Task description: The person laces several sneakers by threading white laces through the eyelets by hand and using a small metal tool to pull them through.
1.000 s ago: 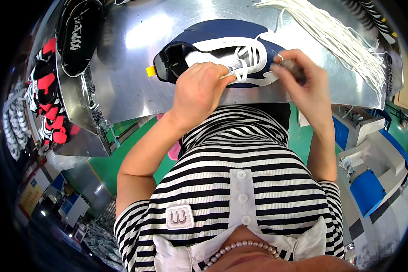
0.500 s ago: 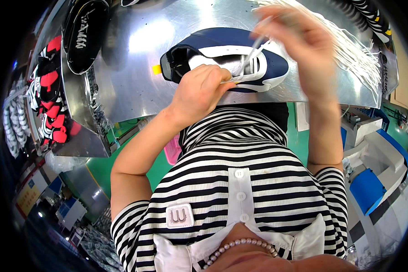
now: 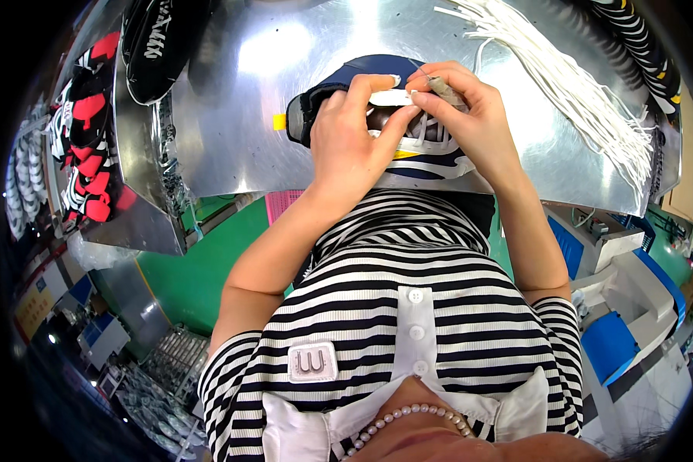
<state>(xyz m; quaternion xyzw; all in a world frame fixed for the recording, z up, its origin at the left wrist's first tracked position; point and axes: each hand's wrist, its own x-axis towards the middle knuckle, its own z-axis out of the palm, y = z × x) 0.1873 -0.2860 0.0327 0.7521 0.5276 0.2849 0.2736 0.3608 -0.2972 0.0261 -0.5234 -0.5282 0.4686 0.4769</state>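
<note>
Metal worktop (image 3: 231,138) carries the navy shoe (image 3: 420,145), likely light and pliable, best held by its eyelet edge (image 3: 391,98); my left grip (image 3: 350,138) brackets it, whether pinching I can't tell; my right grip (image 3: 479,117) clasps a pointed tool (image 3: 445,90).

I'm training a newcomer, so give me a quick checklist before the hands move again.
1. Navy-and-white shoe rests on the shiny metal table: ok.
2. Right hand holds the slim tool with the worn beige handle: ok.
3. Left hand is at the white strip along the shoe's opening: ok.
4. Tool's tip in an eyelet: cannot tell, too fine.
5. Opening free of hands: not ok, both cover part.
6. Loose bundle of white laces clear of both hands: ok, to their right.
</note>
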